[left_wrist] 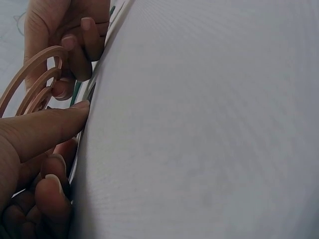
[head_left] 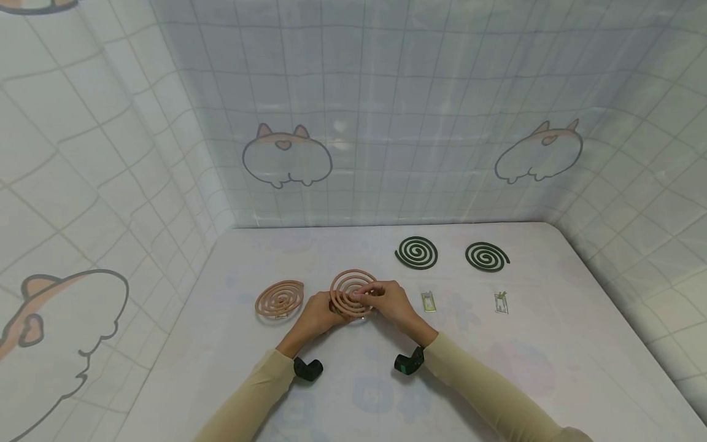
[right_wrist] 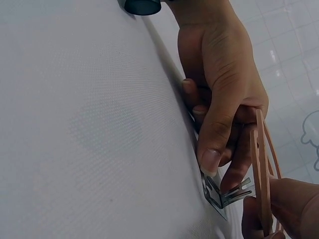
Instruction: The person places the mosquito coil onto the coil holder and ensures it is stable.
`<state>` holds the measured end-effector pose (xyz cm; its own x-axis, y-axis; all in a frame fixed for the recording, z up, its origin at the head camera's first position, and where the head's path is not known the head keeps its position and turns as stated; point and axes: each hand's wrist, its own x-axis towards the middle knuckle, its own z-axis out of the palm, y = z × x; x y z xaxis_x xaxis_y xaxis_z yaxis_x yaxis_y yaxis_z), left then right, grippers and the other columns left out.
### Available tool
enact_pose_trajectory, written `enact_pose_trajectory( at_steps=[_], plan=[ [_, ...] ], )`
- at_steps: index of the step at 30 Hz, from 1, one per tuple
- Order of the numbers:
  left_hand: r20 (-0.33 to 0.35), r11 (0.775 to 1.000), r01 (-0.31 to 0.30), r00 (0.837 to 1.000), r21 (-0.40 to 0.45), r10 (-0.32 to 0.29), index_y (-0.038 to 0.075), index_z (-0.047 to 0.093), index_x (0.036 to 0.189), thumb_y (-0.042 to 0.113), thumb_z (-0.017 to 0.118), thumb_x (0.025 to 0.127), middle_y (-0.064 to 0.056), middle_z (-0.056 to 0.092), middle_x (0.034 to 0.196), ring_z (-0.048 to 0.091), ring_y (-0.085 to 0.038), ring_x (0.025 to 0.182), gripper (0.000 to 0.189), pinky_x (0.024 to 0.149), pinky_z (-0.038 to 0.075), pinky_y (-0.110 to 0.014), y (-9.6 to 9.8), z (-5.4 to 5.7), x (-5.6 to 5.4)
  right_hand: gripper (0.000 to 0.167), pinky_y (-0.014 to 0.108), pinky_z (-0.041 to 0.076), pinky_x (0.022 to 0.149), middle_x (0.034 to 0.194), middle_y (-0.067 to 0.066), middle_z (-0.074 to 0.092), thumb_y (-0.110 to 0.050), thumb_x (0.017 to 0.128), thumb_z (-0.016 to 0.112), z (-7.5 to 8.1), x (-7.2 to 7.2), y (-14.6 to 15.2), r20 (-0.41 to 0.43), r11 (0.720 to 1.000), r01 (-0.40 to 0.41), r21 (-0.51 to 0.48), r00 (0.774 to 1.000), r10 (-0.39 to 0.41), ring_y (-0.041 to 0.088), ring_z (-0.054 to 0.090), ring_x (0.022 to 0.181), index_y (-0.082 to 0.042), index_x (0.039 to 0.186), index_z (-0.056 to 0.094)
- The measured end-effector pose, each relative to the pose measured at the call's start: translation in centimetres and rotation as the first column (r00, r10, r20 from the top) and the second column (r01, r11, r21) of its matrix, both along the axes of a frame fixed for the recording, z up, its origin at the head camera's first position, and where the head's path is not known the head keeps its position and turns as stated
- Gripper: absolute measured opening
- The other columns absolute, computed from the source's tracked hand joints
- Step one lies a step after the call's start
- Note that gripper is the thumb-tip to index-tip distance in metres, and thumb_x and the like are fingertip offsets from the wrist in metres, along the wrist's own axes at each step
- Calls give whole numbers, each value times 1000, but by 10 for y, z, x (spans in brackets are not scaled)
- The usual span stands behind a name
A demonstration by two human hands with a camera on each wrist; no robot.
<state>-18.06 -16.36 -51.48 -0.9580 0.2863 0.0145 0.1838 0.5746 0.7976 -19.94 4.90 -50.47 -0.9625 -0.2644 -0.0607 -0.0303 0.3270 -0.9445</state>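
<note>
My left hand [head_left: 320,316] is low over the table, its thumb and fingers pinching the flat base of a small metal coil stand [right_wrist: 229,198], whose prongs stick up in the right wrist view. My right hand [head_left: 389,301] pinches an orange-brown mosquito coil [head_left: 347,294] near its centre. The coil is held tilted, right over the stand, and overlaps the left fingertips in the head view. In the left wrist view, the coil's rings [left_wrist: 27,72] rise beside the left thumb [left_wrist: 55,124]; the stand is mostly hidden there.
Left of the hands, another orange-brown coil [head_left: 280,298] sits tilted over a stand. Two dark green coils [head_left: 417,253] [head_left: 486,256] lie at the back right. In front of them are two metal stands [head_left: 428,301] [head_left: 501,302]. Patterned curtain walls [head_left: 381,123] enclose the table.
</note>
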Motion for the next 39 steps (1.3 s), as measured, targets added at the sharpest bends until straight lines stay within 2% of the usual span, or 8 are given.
enact_pose_trajectory(
  at_steps=[6,12,19,26,34,39],
  plan=[
    [12,1000,-4,1000,-8,4,9,73,98,15,88,78,2,66,75,52,-12,53,26,52,44,-30,0,0,0,17,32,46,69,102,-2,73,-30,90,82,0,1,1,-1,1000,-1,-10,1000,1,17,60,92,-17,101,81],
    [6,1000,1,1000,-6,-1,9,74,101,15,88,79,3,69,80,55,-11,57,27,55,46,-29,0,1,1,17,30,46,65,96,0,73,-29,91,81,-1,2,1,-2,1000,0,-25,1000,0,17,58,85,-16,101,81],
    [26,1000,-6,1000,-5,6,7,74,102,16,88,80,1,68,73,50,-11,44,28,46,44,-30,0,2,1,15,30,47,67,98,0,73,-29,91,81,-3,2,1,3,1000,-3,-29,1000,3,17,59,88,-17,100,81],
    [-10,999,-10,1000,-39,9,11,75,103,19,89,79,2,72,88,58,-11,68,29,65,49,-31,-1,-1,-1,15,29,46,66,94,-1,73,-30,90,81,-2,1,1,4,1000,0,-6,1000,0,17,59,85,-19,101,81],
    [-1,999,-17,1000,-30,17,11,76,103,17,88,79,1,74,92,60,-11,74,27,69,50,-32,-1,-2,-1,18,32,45,67,94,1,71,-33,90,81,0,2,1,7,1000,5,-25,1000,-4,18,57,85,-18,100,81],
    [0,999,-13,1000,-31,13,12,76,101,16,88,78,2,72,87,57,-12,67,26,63,47,-30,0,-1,-1,17,32,46,70,101,-1,72,-32,93,79,-2,1,2,5,1000,18,-23,1000,-18,18,58,92,-18,100,81]
  ],
)
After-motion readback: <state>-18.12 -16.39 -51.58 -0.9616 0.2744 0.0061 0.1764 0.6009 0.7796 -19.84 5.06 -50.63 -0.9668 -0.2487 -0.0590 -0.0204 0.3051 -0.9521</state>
